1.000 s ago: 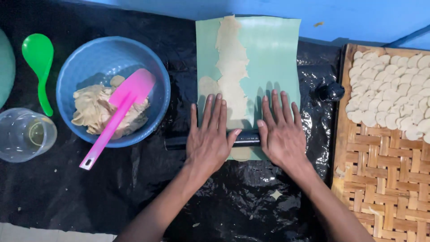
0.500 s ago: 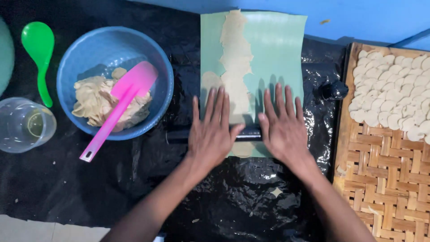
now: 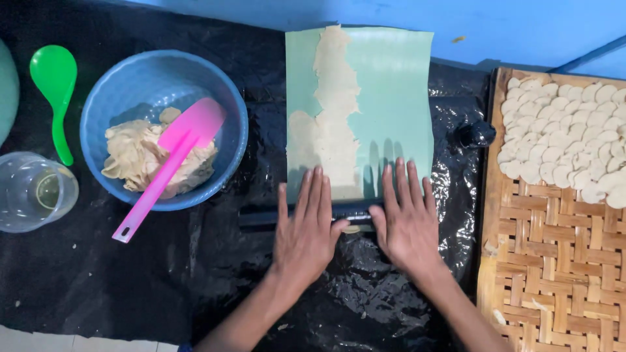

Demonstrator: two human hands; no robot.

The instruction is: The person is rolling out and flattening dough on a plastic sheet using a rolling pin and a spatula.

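A pale green sheet (image 3: 391, 98) lies on black plastic with a thin, ragged strip of rolled beige dough (image 3: 332, 117) on it. A black rolling pin (image 3: 261, 217) lies across the sheet's near edge. My left hand (image 3: 306, 228) and my right hand (image 3: 407, 218) both press flat on the pin, fingers spread and pointing away from me. Most of the pin is hidden under my palms; only its left end and a short middle stretch show.
A blue bowl (image 3: 222, 98) at the left holds dough scraps and a pink spatula (image 3: 169, 166). A green spoon (image 3: 55, 91) and a clear cup (image 3: 32, 192) sit further left. A woven bamboo tray (image 3: 561, 274) at the right carries several round dough discs (image 3: 567, 137). A small black knob (image 3: 475, 133) lies beside it.
Both hands and the rolling pin have stayed near the sheet's near edge, shifting only slightly; the dough strip looks the same.
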